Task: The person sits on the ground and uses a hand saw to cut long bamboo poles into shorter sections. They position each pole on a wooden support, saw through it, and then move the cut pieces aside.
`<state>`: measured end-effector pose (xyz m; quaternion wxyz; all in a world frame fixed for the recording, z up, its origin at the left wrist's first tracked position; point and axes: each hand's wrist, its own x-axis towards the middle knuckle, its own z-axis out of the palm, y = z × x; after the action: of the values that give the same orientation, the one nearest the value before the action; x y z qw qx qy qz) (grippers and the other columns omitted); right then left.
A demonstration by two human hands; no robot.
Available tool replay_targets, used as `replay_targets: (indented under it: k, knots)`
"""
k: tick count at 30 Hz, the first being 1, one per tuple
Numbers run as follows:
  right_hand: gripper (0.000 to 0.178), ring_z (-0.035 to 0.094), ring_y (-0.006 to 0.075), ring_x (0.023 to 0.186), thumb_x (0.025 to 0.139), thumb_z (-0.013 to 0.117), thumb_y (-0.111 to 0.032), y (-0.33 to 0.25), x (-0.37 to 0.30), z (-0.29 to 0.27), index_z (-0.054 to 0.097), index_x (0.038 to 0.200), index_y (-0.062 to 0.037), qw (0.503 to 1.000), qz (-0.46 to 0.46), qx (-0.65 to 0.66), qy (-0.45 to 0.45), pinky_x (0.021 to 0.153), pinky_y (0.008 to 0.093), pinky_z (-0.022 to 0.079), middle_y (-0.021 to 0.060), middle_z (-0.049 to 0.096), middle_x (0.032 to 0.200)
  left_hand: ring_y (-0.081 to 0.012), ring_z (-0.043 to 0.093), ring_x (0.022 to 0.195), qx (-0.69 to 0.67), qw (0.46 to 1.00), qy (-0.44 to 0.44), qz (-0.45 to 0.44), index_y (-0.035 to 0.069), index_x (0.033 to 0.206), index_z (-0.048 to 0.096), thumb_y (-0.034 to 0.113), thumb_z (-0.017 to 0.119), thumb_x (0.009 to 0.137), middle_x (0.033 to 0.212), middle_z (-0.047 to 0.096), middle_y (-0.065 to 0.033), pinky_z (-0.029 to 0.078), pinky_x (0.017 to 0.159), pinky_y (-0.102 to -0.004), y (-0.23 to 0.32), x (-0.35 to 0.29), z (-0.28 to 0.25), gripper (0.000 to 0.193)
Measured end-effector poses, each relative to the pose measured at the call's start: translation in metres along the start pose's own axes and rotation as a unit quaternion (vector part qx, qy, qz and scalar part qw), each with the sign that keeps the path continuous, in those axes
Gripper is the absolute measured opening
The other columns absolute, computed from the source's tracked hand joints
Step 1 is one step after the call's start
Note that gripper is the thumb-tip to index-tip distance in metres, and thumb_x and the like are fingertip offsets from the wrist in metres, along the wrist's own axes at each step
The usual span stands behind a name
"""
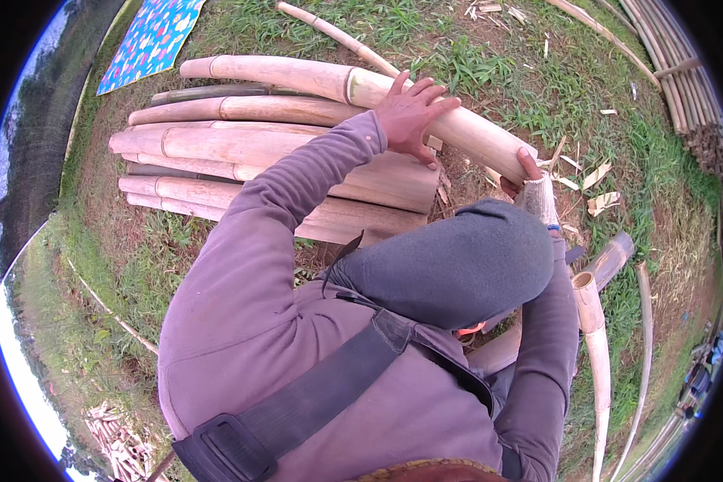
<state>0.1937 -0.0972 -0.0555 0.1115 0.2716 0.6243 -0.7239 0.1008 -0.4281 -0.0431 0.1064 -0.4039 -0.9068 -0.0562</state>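
Observation:
A thick, pale bamboo pole (313, 78) lies slantwise across the top of a row of bamboo poles on the ground. My left hand (410, 116) rests on it with the fingers spread, thumb pointing down its near side. At the pole's right end, my right hand (527, 166) has its fingers closed around the edge. Most of that hand is hidden behind a pale, rough-looking thing (540, 199) that I cannot make out. Beneath my left forearm lie the other bamboo poles (209, 145), side by side. My bent knee in dark grey cloth is just below them.
Wood chips (603, 201) are scattered on the grass to the right. A hollow bamboo tube (590, 313) and a thin stick (644, 321) lie at the lower right. A tied bundle of poles (675, 64) sits at the upper right, a patterned blue cloth (153, 40) at the upper left.

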Motion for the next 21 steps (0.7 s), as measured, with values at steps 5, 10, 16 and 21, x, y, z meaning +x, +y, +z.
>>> replay_targets:
  k: [5,10,16,21]
  knots:
    - [0.095,0.074,0.0358,0.115,0.088,0.085,-0.062,0.017,-0.021,-0.036,0.058,0.15,0.0065,0.969,-0.107,-0.222,0.024,0.1,0.0502,0.057,0.0253,0.075,0.126,-0.0399,0.073,0.115,-0.094,0.982,-0.163,-0.013,0.023,0.147,0.055,0.045,0.091,0.075,0.119,0.073,-0.0167,0.057,0.097,-0.0537,-0.025,0.052,0.01,0.084]
    - [0.075,0.073,0.0438,0.116,0.086,0.088,-0.05,0.077,-0.035,-0.069,0.065,0.14,-0.0027,0.78,-0.183,-0.581,0.146,0.095,0.0527,0.058,0.0249,0.075,0.122,-0.0419,0.074,0.11,-0.092,0.99,-0.104,-0.004,0.021,0.148,0.056,0.049,0.091,0.076,0.117,0.074,-0.0165,0.059,0.091,-0.0545,-0.044,0.079,0.011,0.085]
    - [0.042,0.076,0.0412,0.097,0.095,0.08,-0.045,0.095,-0.017,-0.074,0.072,0.111,-0.0077,0.72,-0.123,-0.676,0.092,0.081,0.0551,0.058,0.0201,0.077,0.099,-0.0437,0.074,0.108,-0.105,0.978,-0.18,0.006,0.021,0.155,0.053,0.049,0.091,0.073,0.121,0.073,-0.021,0.059,0.094,-0.0548,-0.03,0.073,0.037,0.095]
    - [0.039,0.076,0.0425,0.096,0.102,0.071,-0.045,0.097,-0.039,-0.133,0.072,0.111,-0.0067,0.712,-0.111,-0.678,0.144,0.081,0.0564,0.058,0.0217,0.077,0.097,-0.0425,0.074,0.112,-0.09,0.984,-0.151,-0.026,0.022,0.155,0.053,0.051,0.093,0.073,0.124,0.073,-0.019,0.06,0.095,-0.0522,-0.039,0.083,0.036,0.095]
